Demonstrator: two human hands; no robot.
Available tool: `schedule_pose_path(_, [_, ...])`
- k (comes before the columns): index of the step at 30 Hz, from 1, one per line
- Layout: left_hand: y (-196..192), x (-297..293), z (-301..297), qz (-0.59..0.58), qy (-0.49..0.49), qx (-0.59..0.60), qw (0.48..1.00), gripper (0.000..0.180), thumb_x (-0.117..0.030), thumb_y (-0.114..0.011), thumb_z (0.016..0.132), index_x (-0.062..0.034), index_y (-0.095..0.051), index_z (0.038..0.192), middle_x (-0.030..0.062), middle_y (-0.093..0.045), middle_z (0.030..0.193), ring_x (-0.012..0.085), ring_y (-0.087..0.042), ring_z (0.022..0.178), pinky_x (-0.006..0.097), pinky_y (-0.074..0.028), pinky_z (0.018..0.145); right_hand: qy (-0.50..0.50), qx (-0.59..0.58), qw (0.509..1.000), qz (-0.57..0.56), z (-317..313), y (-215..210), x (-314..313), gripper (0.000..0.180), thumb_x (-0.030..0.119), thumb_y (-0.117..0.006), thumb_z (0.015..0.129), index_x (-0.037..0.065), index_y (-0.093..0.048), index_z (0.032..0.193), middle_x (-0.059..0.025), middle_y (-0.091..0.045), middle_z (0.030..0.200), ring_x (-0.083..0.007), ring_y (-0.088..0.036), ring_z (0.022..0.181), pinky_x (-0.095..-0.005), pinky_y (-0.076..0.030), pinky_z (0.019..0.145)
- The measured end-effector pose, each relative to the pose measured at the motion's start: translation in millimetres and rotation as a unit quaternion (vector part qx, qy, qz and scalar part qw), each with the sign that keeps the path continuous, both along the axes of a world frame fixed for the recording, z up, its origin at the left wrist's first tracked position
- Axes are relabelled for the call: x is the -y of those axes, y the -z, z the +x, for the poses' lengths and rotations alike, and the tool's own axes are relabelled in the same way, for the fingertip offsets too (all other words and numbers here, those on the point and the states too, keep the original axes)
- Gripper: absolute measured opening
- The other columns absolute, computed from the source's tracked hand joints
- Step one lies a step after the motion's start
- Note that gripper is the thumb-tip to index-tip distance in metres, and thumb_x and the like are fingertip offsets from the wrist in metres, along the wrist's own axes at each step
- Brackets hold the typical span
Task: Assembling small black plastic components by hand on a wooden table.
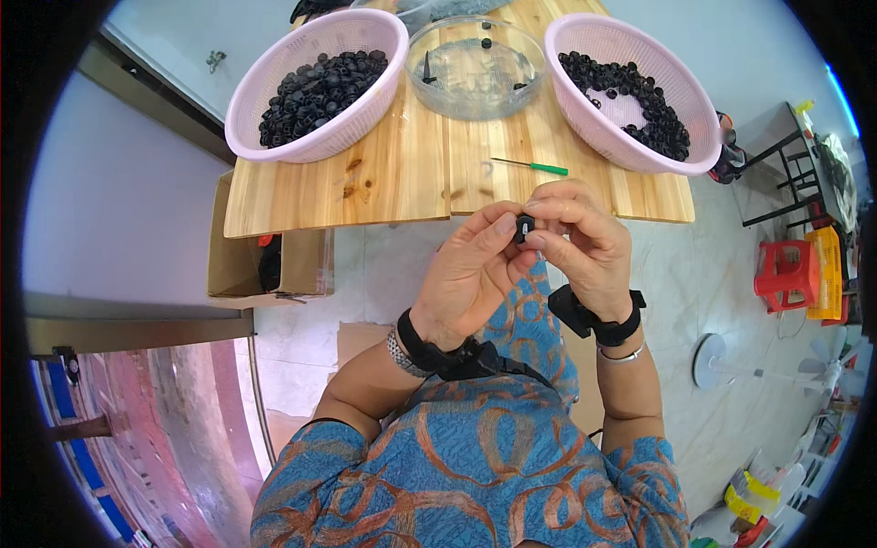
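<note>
A small round black plastic part (523, 228) with a pale spot on it is pinched between both my hands, just off the table's near edge. My left hand (472, 272) grips it from the left with thumb and fingers. From the other side the thumb and fingers of my right hand (587, 233) close on it too. Beyond my hands a green-handled screwdriver (548, 169) lies on the wooden table. Similar black parts (322, 91) heap up in the left pink basket (251, 137), and others (660, 114) lie in the right pink basket (699, 137).
Between the baskets stands a clear round tray (470, 108) with a few black pieces in it. The wooden table (402, 178) ends just past my hands. An open cardboard box (311, 260) sits below its left side. A red stool (784, 274) and a fan (711, 361) stand at right.
</note>
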State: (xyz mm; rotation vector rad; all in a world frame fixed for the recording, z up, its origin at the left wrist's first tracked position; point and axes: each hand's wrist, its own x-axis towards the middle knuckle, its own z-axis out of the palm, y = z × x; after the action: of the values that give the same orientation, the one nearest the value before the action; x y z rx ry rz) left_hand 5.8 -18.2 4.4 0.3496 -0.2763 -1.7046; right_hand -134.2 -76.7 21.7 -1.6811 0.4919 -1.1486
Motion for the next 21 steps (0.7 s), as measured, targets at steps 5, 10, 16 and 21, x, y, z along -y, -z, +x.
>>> schedule_pose_path(5, [1.5,-0.4,-1.2,0.005,0.008,0.01,1.0,0.017,-0.014,-0.05,0.09,-0.0038,-0.053,0.103,0.0045,-0.058,0.093,0.0119,-0.057,0.084,0.023,-0.049,0.074,-0.002,-0.014,0.999,-0.034,-3.9,-2.2,2.6,0.023,-0.003,-0.065,0.072,0.002,-0.063,0.094,-0.0056,-0.055,0.094,-0.0062,-0.048,0.067,-0.0177,-0.04,0.058])
schedule_pose_path(10, [-1.4,-1.9,-2.2,-0.007,0.02,0.037,0.999,0.019,-0.017,-0.051,0.089,-0.0034,-0.054,0.102,0.0042,-0.058,0.092,0.0119,-0.057,0.084,0.024,-0.049,0.074,0.004,-0.013,0.999,-0.043,-5.5,0.3,3.7,0.021,-0.001,-0.066,0.072,0.002,-0.063,0.092,-0.0048,-0.055,0.09,-0.0062,-0.048,0.065,-0.0178,-0.039,0.057])
schedule_pose_path(16, [1.4,-3.8,-2.4,-0.008,0.018,0.047,0.999,0.021,-0.017,-0.051,0.089,-0.0012,-0.054,0.102,0.0048,-0.059,0.09,0.0117,-0.058,0.083,0.025,-0.05,0.074,0.024,-0.01,0.999,-0.042,-6.4,1.1,1.7,0.019,0.0,-0.067,0.072,0.001,-0.063,0.09,-0.0047,-0.055,0.087,-0.0063,-0.048,0.064,-0.0182,-0.039,0.056])
schedule_pose_path(21, [-3.4,-5.3,0.1,0.009,0.029,0.065,0.997,0.019,-0.014,-0.051,0.089,0.0,-0.055,0.101,0.0065,-0.059,0.089,0.013,-0.059,0.079,0.025,-0.052,0.072,-0.006,-0.018,0.999,-0.041,-9.6,1.3,1.7,0.021,0.0,-0.068,0.071,0.002,-0.063,0.092,-0.0042,-0.054,0.088,-0.0058,-0.047,0.064,-0.0179,-0.038,0.056])
